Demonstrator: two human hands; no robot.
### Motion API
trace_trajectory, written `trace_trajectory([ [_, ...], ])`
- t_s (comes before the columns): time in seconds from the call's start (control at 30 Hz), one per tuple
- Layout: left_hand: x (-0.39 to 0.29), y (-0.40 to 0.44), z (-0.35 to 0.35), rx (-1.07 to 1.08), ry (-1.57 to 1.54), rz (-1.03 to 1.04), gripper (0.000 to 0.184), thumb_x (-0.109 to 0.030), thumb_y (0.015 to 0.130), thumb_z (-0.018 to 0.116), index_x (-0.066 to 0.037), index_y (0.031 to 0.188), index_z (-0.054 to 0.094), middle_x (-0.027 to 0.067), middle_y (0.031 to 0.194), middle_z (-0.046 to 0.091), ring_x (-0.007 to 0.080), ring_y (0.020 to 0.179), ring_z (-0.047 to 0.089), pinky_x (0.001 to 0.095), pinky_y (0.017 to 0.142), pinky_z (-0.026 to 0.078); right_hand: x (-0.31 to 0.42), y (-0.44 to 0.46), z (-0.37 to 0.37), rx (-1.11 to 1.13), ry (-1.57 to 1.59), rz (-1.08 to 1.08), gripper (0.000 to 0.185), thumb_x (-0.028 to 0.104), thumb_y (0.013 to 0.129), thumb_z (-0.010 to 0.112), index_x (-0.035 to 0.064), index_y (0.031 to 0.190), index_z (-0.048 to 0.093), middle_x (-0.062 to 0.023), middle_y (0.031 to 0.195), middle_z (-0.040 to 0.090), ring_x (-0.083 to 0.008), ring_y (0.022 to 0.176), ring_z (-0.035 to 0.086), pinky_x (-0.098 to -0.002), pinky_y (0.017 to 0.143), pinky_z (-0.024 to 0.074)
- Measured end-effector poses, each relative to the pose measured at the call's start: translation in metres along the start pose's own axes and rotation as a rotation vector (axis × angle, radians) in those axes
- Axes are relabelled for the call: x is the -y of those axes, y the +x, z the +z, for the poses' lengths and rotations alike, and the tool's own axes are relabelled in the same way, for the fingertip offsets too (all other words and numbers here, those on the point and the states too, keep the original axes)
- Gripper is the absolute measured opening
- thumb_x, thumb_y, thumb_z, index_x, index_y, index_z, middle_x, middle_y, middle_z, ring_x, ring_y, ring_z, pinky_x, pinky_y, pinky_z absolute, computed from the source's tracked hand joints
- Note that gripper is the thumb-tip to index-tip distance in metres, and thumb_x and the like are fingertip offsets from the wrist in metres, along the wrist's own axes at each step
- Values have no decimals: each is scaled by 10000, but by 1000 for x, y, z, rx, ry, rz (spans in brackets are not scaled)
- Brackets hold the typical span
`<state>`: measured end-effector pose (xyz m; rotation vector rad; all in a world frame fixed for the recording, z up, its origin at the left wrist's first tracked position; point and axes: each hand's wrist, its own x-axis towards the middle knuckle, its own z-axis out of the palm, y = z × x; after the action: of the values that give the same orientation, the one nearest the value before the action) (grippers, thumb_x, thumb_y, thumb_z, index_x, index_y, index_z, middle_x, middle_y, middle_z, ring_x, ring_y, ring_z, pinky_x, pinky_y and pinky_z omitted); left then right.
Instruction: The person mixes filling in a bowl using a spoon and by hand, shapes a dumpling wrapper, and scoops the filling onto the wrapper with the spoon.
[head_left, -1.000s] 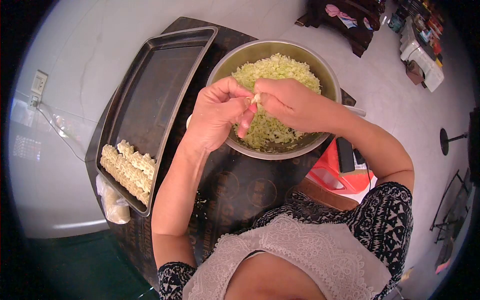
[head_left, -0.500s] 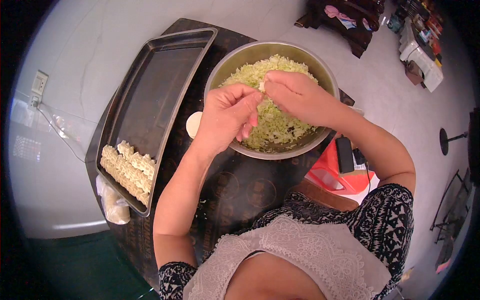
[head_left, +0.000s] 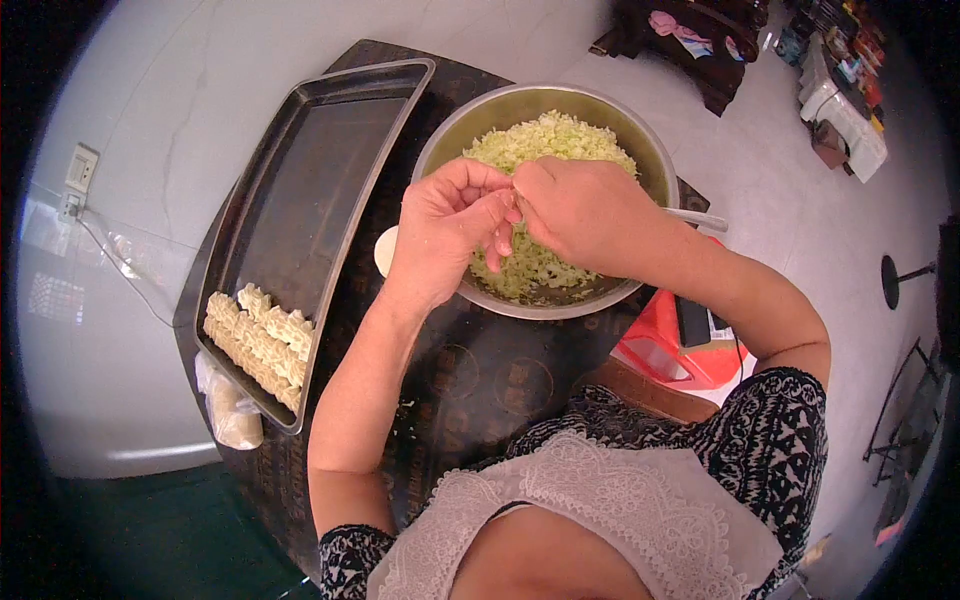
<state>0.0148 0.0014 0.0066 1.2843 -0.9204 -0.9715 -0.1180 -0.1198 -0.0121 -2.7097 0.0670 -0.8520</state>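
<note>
Both my hands meet above a wide metal bowl (head_left: 660, 165) of chopped pale-green cabbage filling (head_left: 555, 140). Fingertips of my left hand (head_left: 445, 225) pinch at a small dumpling, which is almost wholly hidden by the fingers. My right hand (head_left: 590, 212) is curled around its other side, thumb and fingers pressed together. Beside my left wrist lies a stack of round white dumpling wrappers (head_left: 385, 252), partly covered by the wrist. On the left, a dark metal tray (head_left: 300, 190) carries rows of pleated dumplings (head_left: 258, 340) at its near end.
A spoon handle (head_left: 700, 218) sticks out over the bowl's right rim. Right of the dark table (head_left: 480, 400) stands a red plastic stool (head_left: 650, 345) with a phone (head_left: 692, 322) on it. A plastic bag (head_left: 235, 415) sits by the tray's near corner.
My right hand has turned over, its back now facing up, and closed in lower against the left fingertips. The spoon handle shows more clearly. Tray and dumplings stay put.
</note>
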Motion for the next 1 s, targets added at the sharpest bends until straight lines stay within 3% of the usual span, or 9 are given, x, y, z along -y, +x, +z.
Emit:
trace_trajectory([
  [0.1, 1, 1, -2, -7, -19, -13, 15, 15, 860, 578, 17, 869, 567, 79, 748, 623, 103, 557, 574, 228, 441, 462, 2, 0, 1, -26, -47, -9, 145, 109, 809, 580, 34, 810, 456, -154, 690, 534, -338, 642, 577, -422, 547, 464],
  [0.3, 6, 2, -5, 2, -63, 52, 44, 47, 839, 583, 12, 856, 562, 75, 743, 621, 102, 576, 583, 235, 470, 484, -2, 0, -1, 110, 157, 100, 131, 114, 858, 551, 6, 856, 477, -185, 746, 550, -370, 713, 582, -446, 609, 450],
  [0.37, 8, 2, -6, 19, -24, 85, 51, 53, 837, 584, 14, 860, 563, 74, 744, 621, 101, 584, 586, 235, 480, 488, -2, 2, -3, 77, 284, 155, 197, 184, 881, 504, -12, 857, 511, -228, 727, 593, -413, 719, 605, -477, 629, 479],
  [0.6, 5, 2, 1, -48, -74, 92, 81, 55, 848, 580, 39, 927, 575, 93, 751, 626, 141, 608, 607, 270, 526, 532, -3, 1, -2, -40, 268, 105, 193, 178, 882, 525, -8, 847, 489, -229, 720, 588, -418, 707, 595, -492, 601, 460],
  [0.67, 5, 2, -2, -34, -73, 57, 85, 49, 851, 582, 44, 935, 576, 102, 754, 629, 151, 611, 611, 279, 532, 541, 0, 1, -6, -33, 195, 114, 107, 98, 865, 554, 22, 853, 479, -165, 718, 544, -349, 670, 566, -413, 581, 435],
  [0.77, 5, 2, -4, -25, -138, 34, 87, 34, 853, 592, 49, 937, 577, 120, 762, 637, 159, 616, 619, 286, 526, 545, 1, 2, -4, -53, 139, 75, 180, 161, 850, 542, -3, 829, 471, -204, 711, 584, -396, 690, 604, -478, 576, 469],
  [1.0, 6, 2, -6, -16, -142, 35, 42, 45, 838, 592, 45, 876, 574, 124, 762, 640, 159, 602, 619, 281, 507, 536, 5, 2, 0, -29, 90, 58, 195, 168, 824, 563, -11, 815, 485, -191, 712, 593, -371, 679, 621, -454, 570, 493],
])
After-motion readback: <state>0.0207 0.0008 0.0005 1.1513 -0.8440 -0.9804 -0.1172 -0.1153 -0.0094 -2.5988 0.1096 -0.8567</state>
